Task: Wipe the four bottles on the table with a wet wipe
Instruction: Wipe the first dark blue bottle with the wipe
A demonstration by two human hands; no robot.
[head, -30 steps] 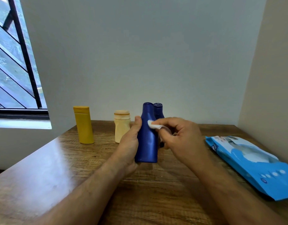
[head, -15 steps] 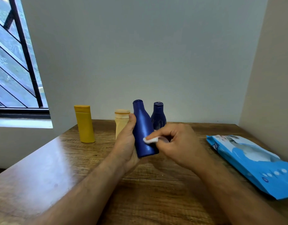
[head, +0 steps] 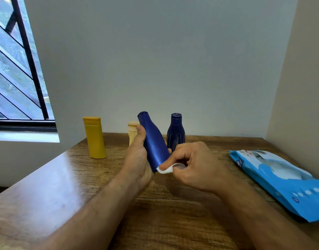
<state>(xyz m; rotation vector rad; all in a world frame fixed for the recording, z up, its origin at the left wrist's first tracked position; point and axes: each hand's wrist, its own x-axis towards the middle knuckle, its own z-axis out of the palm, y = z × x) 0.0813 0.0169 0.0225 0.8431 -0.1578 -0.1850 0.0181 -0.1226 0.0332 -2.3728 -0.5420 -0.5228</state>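
Tilted blue bottle (head: 154, 143) in left hand (head: 137, 159) — wipe (head: 165, 170) under right hand (head: 196, 165).

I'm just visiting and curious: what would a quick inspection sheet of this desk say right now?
Surface: wooden table, glossy.
Job's things: blue bottle tilted, lifted; wipe at its base; dark bottle, yellow bottle and beige bottle standing.
Clutter: wipes pack at right.
Hands: left hand grips blue bottle; right hand pinches wipe.
Cables: nothing seen.
Surroundings: plain walls, barred window at left.
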